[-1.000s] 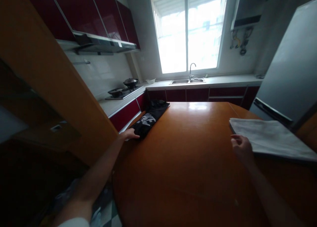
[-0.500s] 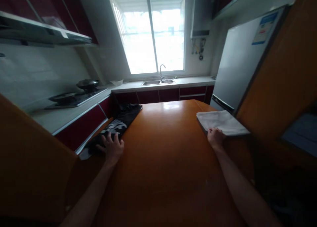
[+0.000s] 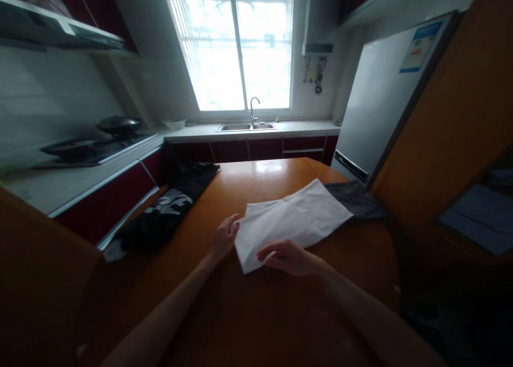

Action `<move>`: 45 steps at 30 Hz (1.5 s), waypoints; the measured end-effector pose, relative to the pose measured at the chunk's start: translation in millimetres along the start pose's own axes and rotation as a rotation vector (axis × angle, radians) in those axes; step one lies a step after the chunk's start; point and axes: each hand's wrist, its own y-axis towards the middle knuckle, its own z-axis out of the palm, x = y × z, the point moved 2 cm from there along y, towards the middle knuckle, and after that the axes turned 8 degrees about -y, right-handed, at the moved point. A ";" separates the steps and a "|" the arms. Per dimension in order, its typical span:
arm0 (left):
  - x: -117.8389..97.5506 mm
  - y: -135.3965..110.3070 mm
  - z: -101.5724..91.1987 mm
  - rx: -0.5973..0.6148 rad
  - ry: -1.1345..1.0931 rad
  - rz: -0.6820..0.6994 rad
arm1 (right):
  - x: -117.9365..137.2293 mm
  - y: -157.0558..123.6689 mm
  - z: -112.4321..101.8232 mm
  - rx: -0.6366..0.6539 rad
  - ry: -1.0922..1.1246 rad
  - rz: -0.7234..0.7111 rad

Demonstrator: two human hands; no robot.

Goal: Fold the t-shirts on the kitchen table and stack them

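Note:
A white folded cloth [image 3: 294, 215], perhaps a garment, lies slantwise on the wooden table [image 3: 256, 313] in front of me. At its left edge is my left hand [image 3: 224, 239], its fingers apart and the fingertips at or touching the fabric. Over the near edge hovers or rests my right hand [image 3: 290, 257], palm down, with loosely bent fingers and nothing gripped. Beyond the cloth's right end a dark grey folded cloth [image 3: 356, 200] shows, partly covered by the white one. A black garment with white lettering [image 3: 164, 209] lies along the table's left side.
Behind the table runs a counter with a sink [image 3: 240, 127] and a tap [image 3: 253, 110] under the window. Pans [image 3: 118, 125] stand on the stove at the left. A fridge [image 3: 395, 100] is at the right, with bluish cloth [image 3: 479, 217] beside the table.
The white cloth has come from the right side to the table's middle, uncovering the dark grey cloth. My left hand has left the black garment; my right hand has released the white cloth.

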 end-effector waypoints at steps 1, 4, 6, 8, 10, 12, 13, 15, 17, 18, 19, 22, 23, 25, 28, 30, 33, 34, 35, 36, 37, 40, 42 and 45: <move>0.2 -2.7 -0.5 0.022 0.022 -0.008 | -0.7 -1.1 1.7 -0.004 -0.007 -0.020; -2.1 -11.6 -6.4 0.074 0.198 -0.034 | -23.1 -3.8 -16.9 -0.273 -0.307 0.033; -6.5 -15.6 -10.7 0.113 0.325 -0.049 | -46.1 -5.1 -34.5 -0.408 -0.571 0.171; -11.9 -17.2 -13.3 0.143 0.401 -0.064 | -65.3 -6.1 -46.8 -0.401 -0.763 0.318; -17.2 -17.3 -14.4 0.146 0.440 -0.066 | -74.1 -7.2 -51.5 -0.319 -0.842 0.409; -21.3 -17.4 -15.5 0.139 0.452 -0.043 | -71.6 -8.4 -49.9 -0.245 -0.834 0.454; -22.5 -17.7 -16.7 0.141 0.450 -0.025 | -67.0 -9.0 -47.2 -0.213 -0.801 0.462; -23.1 -18.3 -21.1 0.167 0.437 0.006 | -54.8 -10.1 -38.8 -0.111 -0.647 0.442; -21.4 -18.2 -28.7 0.189 0.426 -0.005 | -42.6 -10.7 -28.0 0.061 -0.421 0.365; -20.3 -17.6 -33.3 0.186 0.420 -0.028 | -37.9 -10.6 -23.8 0.116 -0.335 0.321; -19.7 -16.8 -38.1 0.171 0.406 -0.054 | -35.0 -10.1 -21.6 0.119 -0.296 0.282; -25.2 -14.7 -50.4 0.110 0.293 -0.067 | -38.8 -7.3 -26.3 -0.142 -0.450 0.239; -30.1 -15.2 -52.6 0.131 0.226 -0.051 | -43.4 -6.6 -29.8 -0.239 -0.530 0.243; -43.5 -19.4 -53.8 0.275 0.072 -0.028 | -55.2 -5.5 -36.0 -0.332 -0.657 0.249; -68.5 -34.8 -48.7 0.700 -0.111 -0.019 | -71.9 -3.6 -41.4 -0.331 -0.799 0.243; -84.3 -48.3 -43.1 1.024 -0.187 0.023 | -78.9 -1.5 -41.3 -0.308 -0.872 0.261; -101.3 -66.1 -33.3 1.439 -0.330 0.139 | -80.6 3.5 -35.7 -0.242 -0.922 0.257; -104.8 -70.3 -30.1 1.526 -0.376 0.171 | -78.7 5.3 -33.6 -0.226 -0.930 0.240; -107.4 -73.6 -27.2 1.586 -0.409 0.193 | -75.8 7.0 -31.8 -0.216 -0.938 0.215; -109.2 -76.1 -25.0 1.626 -0.430 0.209 | -72.3 8.3 -30.7 -0.209 -0.947 0.190; -110.4 -77.7 -23.9 1.650 -0.439 0.221 | -68.4 9.3 -30.4 -0.198 -0.957 0.168; -109.5 -77.0 -28.9 1.616 -0.375 0.226 | -57.5 10.0 -34.6 -0.131 -0.988 0.184; -104.7 -70.0 -36.9 1.424 -0.262 0.189 | -50.8 8.7 -41.8 -0.184 -0.988 0.278; -96.0 -54.2 -48.8 0.826 -0.130 0.096 | -35.7 4.5 -50.1 -0.459 -0.849 0.391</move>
